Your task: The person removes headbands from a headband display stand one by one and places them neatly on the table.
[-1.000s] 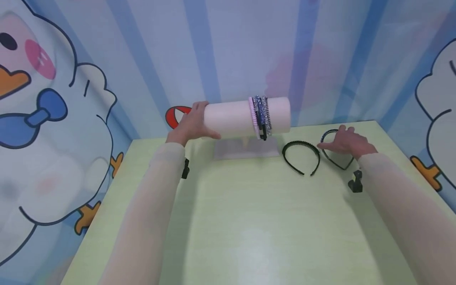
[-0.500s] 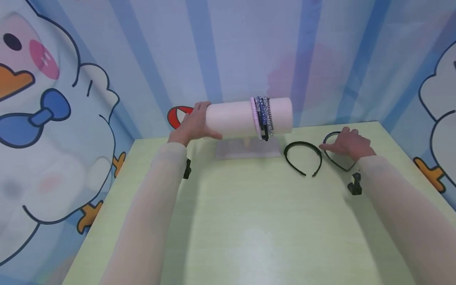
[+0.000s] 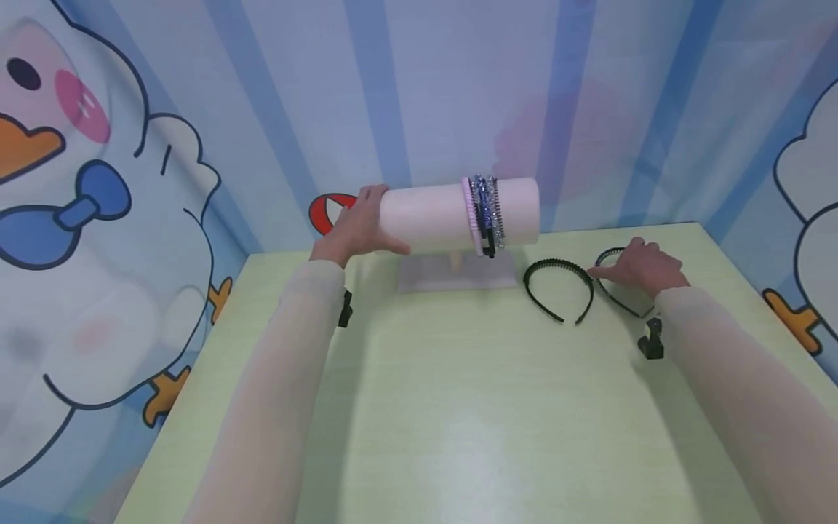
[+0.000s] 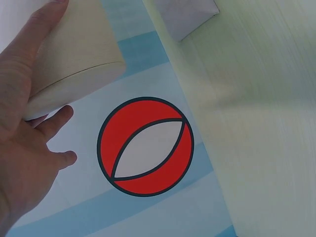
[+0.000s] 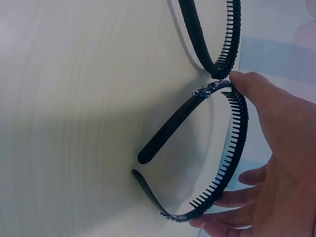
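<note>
A pale cylindrical headband stand (image 3: 425,216) on a flat base (image 3: 425,275) is at the table's back. Several headbands (image 3: 485,216), one pink and others dark or glittery, hang around its right part. My left hand (image 3: 361,227) holds the cylinder's left end, its thumb across the front. My right hand (image 3: 643,268) grips a dark glittery headband (image 5: 240,131) at the right, thumb on one side and fingers on the other. In the right wrist view its toothed inner side and free ends show. Another black headband (image 3: 559,263) lies just left of it.
The light wood-look table (image 3: 471,407) stretches in front of both arms. Behind it hangs a blue striped backdrop (image 3: 452,87) with cartoon bird prints. In the left wrist view, a printed red and white ball (image 4: 145,146) is on the backdrop.
My right hand and its headband have shifted slightly toward me. My left hand stays on the stand's left end. The view has drifted a little.
</note>
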A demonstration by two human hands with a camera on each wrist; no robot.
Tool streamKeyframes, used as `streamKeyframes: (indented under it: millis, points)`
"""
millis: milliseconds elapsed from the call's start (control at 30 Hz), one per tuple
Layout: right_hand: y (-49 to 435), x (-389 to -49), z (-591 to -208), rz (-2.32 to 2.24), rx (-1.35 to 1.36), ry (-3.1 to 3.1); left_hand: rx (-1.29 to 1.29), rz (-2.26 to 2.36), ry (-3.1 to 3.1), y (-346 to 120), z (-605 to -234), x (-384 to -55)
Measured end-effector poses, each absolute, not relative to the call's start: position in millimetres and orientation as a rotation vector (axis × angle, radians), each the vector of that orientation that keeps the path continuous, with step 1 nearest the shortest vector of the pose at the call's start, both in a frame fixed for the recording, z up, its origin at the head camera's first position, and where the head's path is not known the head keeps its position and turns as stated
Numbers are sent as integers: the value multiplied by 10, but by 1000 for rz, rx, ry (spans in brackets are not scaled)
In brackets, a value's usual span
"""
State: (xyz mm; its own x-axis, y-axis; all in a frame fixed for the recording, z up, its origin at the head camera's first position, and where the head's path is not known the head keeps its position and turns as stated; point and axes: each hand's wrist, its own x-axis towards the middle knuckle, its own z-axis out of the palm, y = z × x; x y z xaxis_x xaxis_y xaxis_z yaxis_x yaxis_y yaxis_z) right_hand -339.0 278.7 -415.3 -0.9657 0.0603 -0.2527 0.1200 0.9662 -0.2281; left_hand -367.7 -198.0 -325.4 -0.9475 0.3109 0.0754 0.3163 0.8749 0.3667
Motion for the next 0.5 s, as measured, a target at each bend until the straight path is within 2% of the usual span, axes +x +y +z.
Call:
streamKeyframes:
  millis: [500]
  points:
    - [2750, -3334, -4154, -400, 160, 2841, -516, -602, -3018, -1988, -3270, -3708]
